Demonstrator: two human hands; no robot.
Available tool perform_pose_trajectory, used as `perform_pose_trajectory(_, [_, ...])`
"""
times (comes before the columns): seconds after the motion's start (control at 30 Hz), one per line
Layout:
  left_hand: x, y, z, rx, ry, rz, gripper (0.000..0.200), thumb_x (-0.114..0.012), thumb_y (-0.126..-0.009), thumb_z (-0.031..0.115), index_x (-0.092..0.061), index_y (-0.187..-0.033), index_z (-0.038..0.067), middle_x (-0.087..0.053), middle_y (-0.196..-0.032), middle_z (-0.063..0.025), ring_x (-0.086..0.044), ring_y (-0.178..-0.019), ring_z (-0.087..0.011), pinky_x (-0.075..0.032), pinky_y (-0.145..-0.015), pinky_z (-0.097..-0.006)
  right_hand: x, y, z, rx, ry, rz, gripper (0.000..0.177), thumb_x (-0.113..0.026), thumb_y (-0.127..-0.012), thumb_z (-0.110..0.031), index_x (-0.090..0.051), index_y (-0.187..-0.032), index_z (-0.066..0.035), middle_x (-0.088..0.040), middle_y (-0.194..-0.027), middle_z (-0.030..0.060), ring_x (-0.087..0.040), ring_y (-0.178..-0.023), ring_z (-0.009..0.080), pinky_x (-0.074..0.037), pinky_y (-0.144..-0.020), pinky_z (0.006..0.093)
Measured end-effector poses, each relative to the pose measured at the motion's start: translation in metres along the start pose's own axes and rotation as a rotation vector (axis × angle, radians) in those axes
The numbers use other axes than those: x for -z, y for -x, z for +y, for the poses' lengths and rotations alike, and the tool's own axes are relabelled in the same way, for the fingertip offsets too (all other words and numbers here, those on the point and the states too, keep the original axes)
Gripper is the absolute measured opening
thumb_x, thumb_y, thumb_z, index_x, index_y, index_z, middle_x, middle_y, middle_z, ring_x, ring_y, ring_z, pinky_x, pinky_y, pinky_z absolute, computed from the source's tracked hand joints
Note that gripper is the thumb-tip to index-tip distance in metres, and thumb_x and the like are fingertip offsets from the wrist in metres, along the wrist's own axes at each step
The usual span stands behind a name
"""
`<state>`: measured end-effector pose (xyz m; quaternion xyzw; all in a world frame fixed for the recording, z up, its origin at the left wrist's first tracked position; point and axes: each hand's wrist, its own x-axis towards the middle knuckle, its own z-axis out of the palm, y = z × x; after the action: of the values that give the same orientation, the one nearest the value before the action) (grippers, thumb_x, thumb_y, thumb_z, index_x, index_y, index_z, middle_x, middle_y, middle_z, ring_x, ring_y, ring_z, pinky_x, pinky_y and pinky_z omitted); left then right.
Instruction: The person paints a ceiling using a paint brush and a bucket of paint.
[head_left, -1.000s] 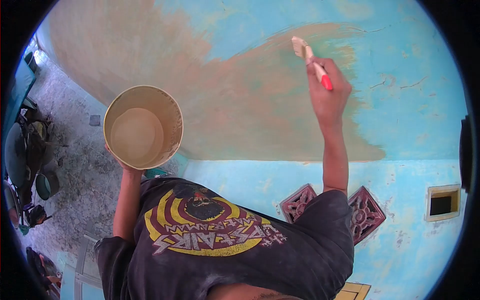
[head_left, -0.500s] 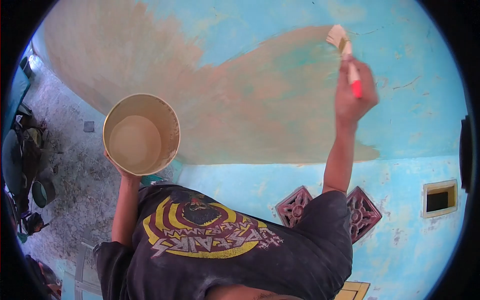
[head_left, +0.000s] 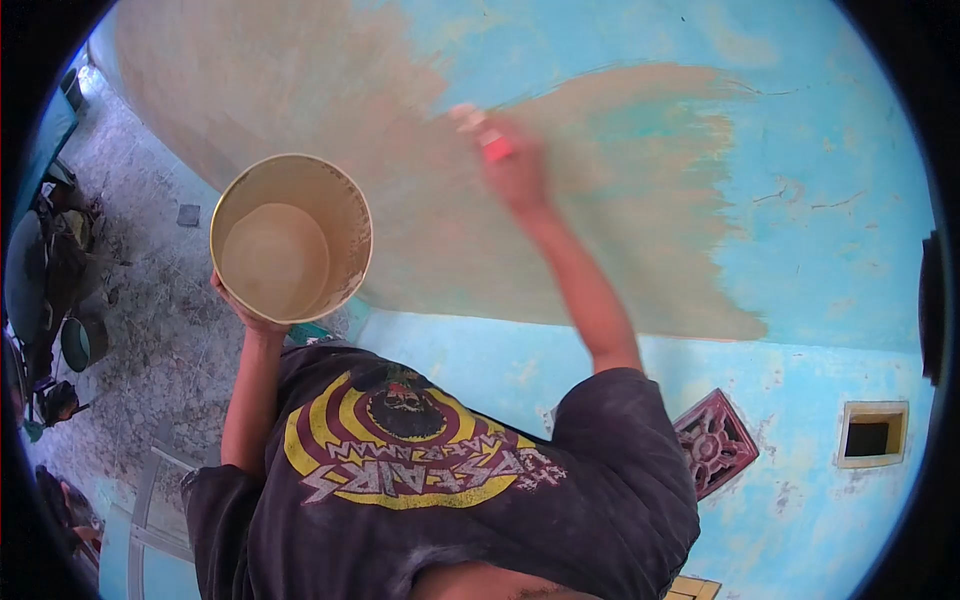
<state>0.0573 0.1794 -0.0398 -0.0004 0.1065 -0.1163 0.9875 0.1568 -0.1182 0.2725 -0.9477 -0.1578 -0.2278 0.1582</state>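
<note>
My left hand (head_left: 243, 304) grips the lower side of a round bucket (head_left: 346, 225), its fingers mostly hidden behind it. Tan liquid paint (head_left: 272, 255) covers the bottom of the bucket, and its inner wall is smeared. My right hand (head_left: 520, 172), blurred by motion, is closed around a paintbrush (head_left: 493, 143) with a red part on its handle. The pale bristles are at the wall (head_left: 620, 250), near the upper edge of the tan coat; blur hides whether they touch. Light blue surface borders the tan area above and to the right.
A red patterned vent block (head_left: 717, 445) and a framed square opening (head_left: 872, 436) sit in the blue wall at the right. On the grey floor (head_left: 150, 290) at the left lie a small dark square (head_left: 188, 215), a dark bucket (head_left: 84, 342) and assorted clutter.
My right hand has swept the brush leftward and slightly down across the wall. The tan coat now reaches further right near where the brush was. The bucket sits slightly higher in view.
</note>
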Motion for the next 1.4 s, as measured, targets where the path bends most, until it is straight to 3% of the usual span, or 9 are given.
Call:
perform_pose_trajectory(0.33, [-0.042, -0.003, 0.006, -0.011, 0.027, -0.013, 0.077, -0.040, -0.093, 0.068, -0.042, -0.150, 0.017, -0.046, -0.151, -0.0107, -0.047, -0.135, -0.0344, -0.043, -0.109, -0.0562, 0.267, -0.086, -0.069, 0.262, 0.626, 0.631, 0.015, -0.072, -0.087, 0.004, -0.072, -0.099, -0.004, -0.073, -0.094, 0.0064, -0.070, -0.074, 0.0156, -0.056, -0.060, 0.0281])
perform_pose_trajectory(0.37, [-0.043, -0.003, 0.006, -0.001, 0.029, -0.020, 0.077, -0.041, -0.093, 0.068, -0.042, -0.150, 0.017, -0.046, -0.151, -0.0108, -0.047, -0.135, -0.0345, -0.043, -0.109, -0.0564, 0.260, -0.080, -0.069, 0.455, 1.098, 0.494, 0.015, -0.073, -0.085, 0.001, -0.072, -0.099, -0.007, -0.072, -0.094, 0.0066, -0.070, -0.079, 0.0202, -0.055, -0.065, 0.0312])
perform_pose_trajectory(0.43, [-0.045, -0.003, 0.005, 0.009, 0.025, -0.030, 0.077, -0.041, -0.093, 0.068, -0.042, -0.151, 0.017, -0.046, -0.151, -0.0111, -0.047, -0.135, -0.0347, -0.043, -0.109, -0.0566, 0.203, -0.054, -0.042, 0.282, 1.100, 0.217, 0.014, -0.065, -0.092, -0.006, -0.069, -0.104, -0.011, -0.064, -0.089, 0.0084, -0.064, -0.078, 0.0278, -0.049, -0.062, 0.0387])
perform_pose_trajectory(0.73, [-0.036, 0.004, 0.006, 0.027, 0.018, -0.022, 0.078, -0.043, -0.093, 0.068, -0.040, -0.151, 0.017, -0.045, -0.151, -0.0120, -0.047, -0.135, -0.0359, -0.043, -0.108, -0.0577, -0.024, 0.004, -0.006, 0.190, 0.369, -0.401, 0.014, -0.068, -0.083, -0.008, -0.057, -0.092, -0.005, -0.068, -0.096, 0.0192, -0.069, -0.078, 0.0370, -0.055, -0.063, 0.0483])
perform_pose_trajectory(0.87, [-0.038, 0.005, 0.011, 0.012, 0.030, -0.021, 0.079, -0.044, -0.092, 0.068, -0.040, -0.151, 0.016, -0.045, -0.151, -0.0125, -0.047, -0.135, -0.0364, -0.044, -0.108, -0.0582, 0.037, -0.057, -0.016, -0.019, 0.136, -0.163, 0.019, -0.072, -0.082, -0.011, -0.064, -0.098, -0.005, -0.069, -0.082, 0.0162, -0.070, -0.081, 0.0350, -0.053, -0.066, 0.0417])
perform_pose_trajectory(0.93, [-0.039, 0.007, 0.015, -0.004, 0.041, -0.023, 0.079, -0.044, -0.092, 0.068, -0.039, -0.152, 0.016, -0.044, -0.151, -0.0127, -0.047, -0.135, -0.0366, -0.044, -0.107, -0.0584, 0.102, -0.084, -0.009, -0.138, 0.230, -0.078, 0.025, -0.073, -0.087, -0.018, -0.071, -0.109, -0.006, -0.072, -0.087, 0.0046, -0.064, -0.081, 0.0119, -0.054, -0.074, 0.0332])
perform_pose_trajectory(1.03, [-0.040, 0.015, 0.018, -0.027, 0.047, -0.022, 0.080, -0.045, -0.092, 0.068, -0.039, -0.152, 0.016, -0.044, -0.152, -0.0130, -0.047, -0.135, -0.0370, -0.044, -0.107, -0.0588, 0.196, -0.107, -0.067, -0.099, 0.437, 0.053, 0.020, -0.076, -0.088, -0.011, -0.075, -0.107, -0.005, -0.072, -0.091, 0.0019, -0.062, -0.087, 0.0072, -0.052, -0.082, 0.0266])
perform_pose_trajectory(1.23, [-0.046, 0.007, 0.025, -0.037, 0.041, -0.042, 0.081, -0.046, -0.091, 0.068, -0.038, -0.152, 0.016, -0.044, -0.152, -0.0137, -0.047, -0.135, -0.0377, -0.044, -0.107, -0.0595, 0.246, -0.114, -0.107, 0.232, 0.806, 0.427, 0.018, -0.066, -0.098, -0.021, -0.074, -0.092, -0.007, -0.072, -0.082, 0.0105, -0.068, -0.072, 0.0242, -0.053, -0.065, 0.0345])
perform_pose_trajectory(1.4, [-0.052, 0.007, 0.029, -0.031, 0.023, -0.070, 0.082, -0.047, -0.091, 0.069, -0.037, -0.153, 0.016, -0.043, -0.152, -0.0142, -0.047, -0.135, -0.0384, -0.045, -0.106, -0.0601, 0.111, -0.053, -0.041, 0.320, 0.723, -0.099, 0.008, -0.058, -0.084, -0.002, -0.060, -0.087, -0.010, -0.061, -0.079, 0.0117, -0.065, -0.072, 0.0313, -0.050, -0.059, 0.0426])
